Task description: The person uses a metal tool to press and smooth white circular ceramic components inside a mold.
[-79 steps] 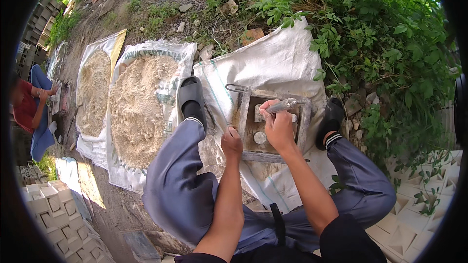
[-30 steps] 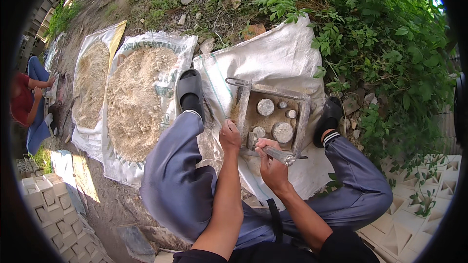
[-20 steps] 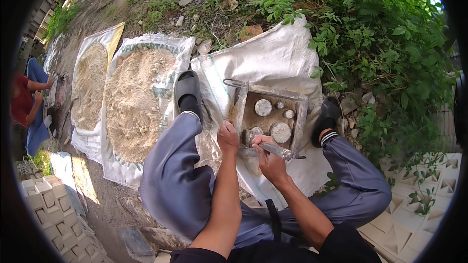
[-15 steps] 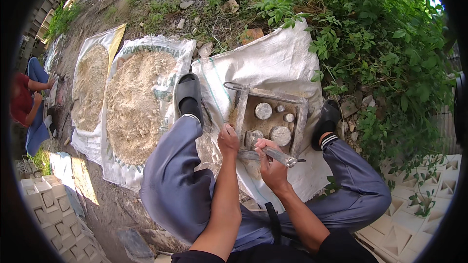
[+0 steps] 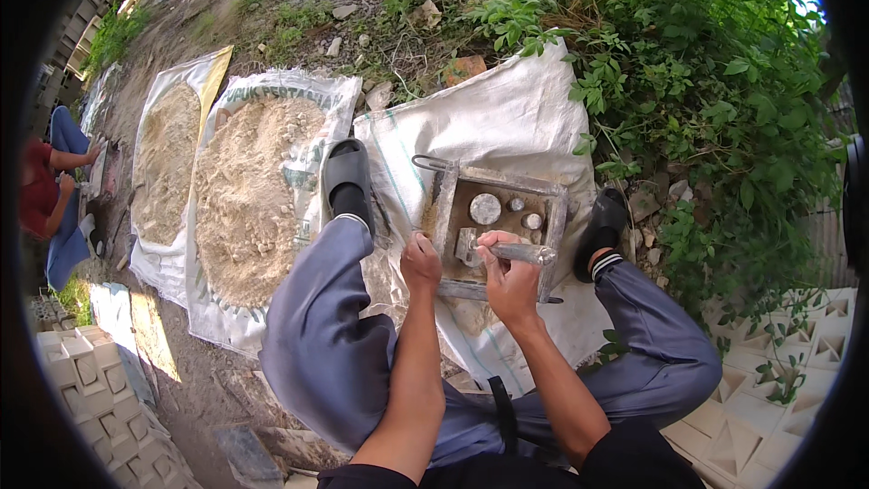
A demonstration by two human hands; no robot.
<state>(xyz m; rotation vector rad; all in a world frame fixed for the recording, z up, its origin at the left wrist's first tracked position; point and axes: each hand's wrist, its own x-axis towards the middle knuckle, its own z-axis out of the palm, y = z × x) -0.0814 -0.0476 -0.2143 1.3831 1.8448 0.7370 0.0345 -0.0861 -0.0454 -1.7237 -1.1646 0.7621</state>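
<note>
My right hand (image 5: 510,285) grips the thick grey handle of a trowel (image 5: 528,254), which points to the right. Its small flat blade lies inside a rectangular frame mould (image 5: 558,217), over packed sand. Three pale round pieces show in the sand: a large disc (image 5: 485,209) and two smaller ones, a small disc (image 5: 517,205) and another (image 5: 533,221). My right hand and the tool cover the sand nearest me. My left hand (image 5: 421,263) is closed beside the mould's near left corner; whatever its fingers hold, if anything, is hidden.
The mould rests on a white woven sack (image 5: 507,127) between my sandalled feet. On the left, a heap of sandy powder (image 5: 244,208) covers another sack, with a second heap (image 5: 167,167) beyond. A person (image 5: 45,186) sits far left. Leafy plants (image 5: 706,100) crowd the right; patterned blocks (image 5: 760,389) lie near right.
My right hand has turned the trowel, so its handle swings up from pointing lower right to nearly level and now hides the nearer large disc. My left hand stays closed in nearly the same place.
</note>
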